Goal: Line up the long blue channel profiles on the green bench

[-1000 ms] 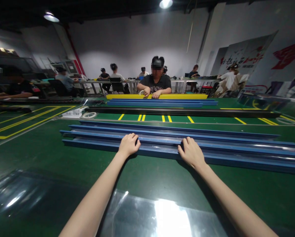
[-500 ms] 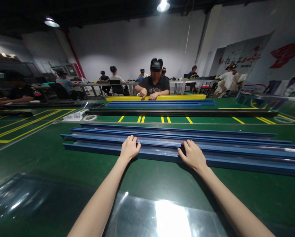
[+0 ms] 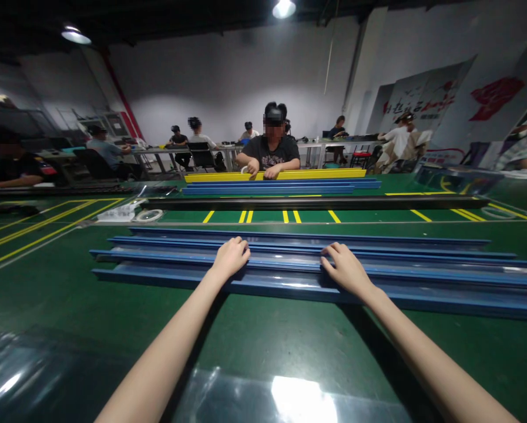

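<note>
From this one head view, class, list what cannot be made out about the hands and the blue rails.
Head view only:
- Blue rails: their right ends are cut off by the frame edge.
- Left hand and right hand: fingertips curl over a rail, so the grip is hidden.
- Clear sheet: glare, and the bottom edge cuts it.

Worn on the head, looking forward and slightly down across a green table [image 3: 69, 305], close over both forearms. Near enough to fill the lower frame with the long blue rails [image 3: 422, 276] lying crosswise, yet wide enough to take in the person opposite [image 3: 269, 150] and the far wall [image 3: 228, 76].
</note>
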A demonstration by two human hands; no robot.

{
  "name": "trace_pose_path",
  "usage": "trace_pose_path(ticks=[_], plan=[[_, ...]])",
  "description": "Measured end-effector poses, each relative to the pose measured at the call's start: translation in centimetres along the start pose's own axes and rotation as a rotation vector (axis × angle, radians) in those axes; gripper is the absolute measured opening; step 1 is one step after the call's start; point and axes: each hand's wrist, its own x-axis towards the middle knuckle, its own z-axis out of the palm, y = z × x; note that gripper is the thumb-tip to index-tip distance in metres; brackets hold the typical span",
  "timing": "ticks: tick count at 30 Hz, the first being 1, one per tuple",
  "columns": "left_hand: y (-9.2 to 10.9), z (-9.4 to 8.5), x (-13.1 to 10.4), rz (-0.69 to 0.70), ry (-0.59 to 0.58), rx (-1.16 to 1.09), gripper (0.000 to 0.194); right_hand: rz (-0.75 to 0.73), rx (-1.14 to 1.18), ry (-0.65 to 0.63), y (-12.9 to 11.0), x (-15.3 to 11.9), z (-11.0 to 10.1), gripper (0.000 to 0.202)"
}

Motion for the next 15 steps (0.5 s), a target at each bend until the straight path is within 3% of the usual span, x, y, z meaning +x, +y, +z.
trace_pose_path(ticks=[3,7,15], plan=[[0.8,0.5,1.9,0.058,0.007,-0.059,0.023,-0.016,-0.037,-0.016,0.7,1.6,0.2,0.026],[1.4,1.5,4.0,0.079,-0.073,-0.127,0.020,-0.014,-0.056,-0.101,1.2,3.5,0.9,0.026],[1.7,3.1,6.2,0.044,-0.192,-0.190,0.034,0.083,-0.015,-0.209,1.2,5.5,2.3,0.032]])
